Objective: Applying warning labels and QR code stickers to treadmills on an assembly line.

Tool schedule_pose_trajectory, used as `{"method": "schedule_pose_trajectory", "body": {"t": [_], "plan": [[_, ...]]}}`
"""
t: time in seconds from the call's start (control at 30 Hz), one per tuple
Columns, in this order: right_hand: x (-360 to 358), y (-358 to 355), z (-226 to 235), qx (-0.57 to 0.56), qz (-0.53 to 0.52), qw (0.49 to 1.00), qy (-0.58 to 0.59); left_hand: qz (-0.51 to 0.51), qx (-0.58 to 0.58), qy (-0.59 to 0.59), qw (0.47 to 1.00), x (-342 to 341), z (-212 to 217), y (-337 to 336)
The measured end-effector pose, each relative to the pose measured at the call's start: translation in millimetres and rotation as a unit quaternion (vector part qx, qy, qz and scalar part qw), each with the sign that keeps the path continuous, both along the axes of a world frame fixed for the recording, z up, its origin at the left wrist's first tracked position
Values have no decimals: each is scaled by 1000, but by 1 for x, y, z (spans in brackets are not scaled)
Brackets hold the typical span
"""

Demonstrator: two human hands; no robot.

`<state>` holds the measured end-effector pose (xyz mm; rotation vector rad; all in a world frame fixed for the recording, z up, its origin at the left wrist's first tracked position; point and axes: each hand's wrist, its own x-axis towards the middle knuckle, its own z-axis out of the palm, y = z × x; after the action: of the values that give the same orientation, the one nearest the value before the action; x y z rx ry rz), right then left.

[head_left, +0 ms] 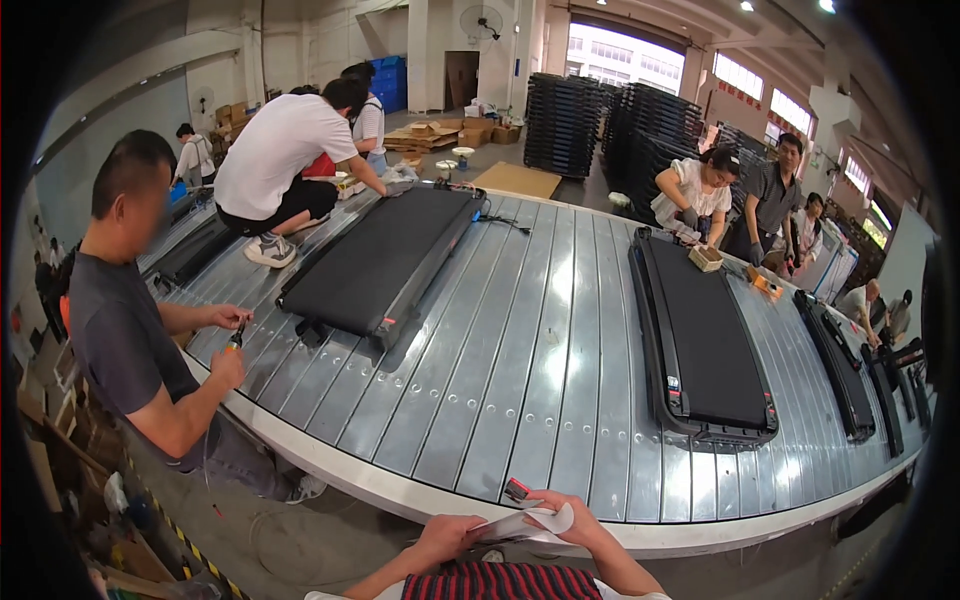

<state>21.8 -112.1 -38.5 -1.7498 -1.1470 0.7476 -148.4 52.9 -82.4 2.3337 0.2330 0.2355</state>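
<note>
At the bottom edge, my left hand (443, 534) and my right hand (568, 516) both grip a sheet of white paper (530, 524), curled between them. A small dark object with a red end (516, 489) pokes up just behind the paper, near my right hand's fingers. The hands hover over the front rim of a wide slatted metal conveyor (520, 400). Two flat black treadmill bases lie on it: one (385, 262) to the left, one (705, 345) to the right.
A person in a dark shirt (130, 340) stands at the left rim holding a small tool (236, 335). Another in white (280, 160) crouches on the conveyor. Two people (730, 195) work at the far right side. Stacks of black parts (600, 125) stand behind.
</note>
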Motion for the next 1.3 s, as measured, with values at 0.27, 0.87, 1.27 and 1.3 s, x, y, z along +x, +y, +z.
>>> {"method": "schedule_pose_trajectory", "body": {"t": [0.27,0.87,1.27,1.3], "plan": [[28,42,-7,76,28,997,-9,16,31,73,997,24,18,47],[12,102,-18,75,-164,970,165,-86,101,17,991,48,13,152],[-35,264,-4,51,-150,987,40,-24,78,-40,996,-17,18,317],[-37,273,-9,38,-158,986,29,-27,83,-34,996,-20,17,327]]}}
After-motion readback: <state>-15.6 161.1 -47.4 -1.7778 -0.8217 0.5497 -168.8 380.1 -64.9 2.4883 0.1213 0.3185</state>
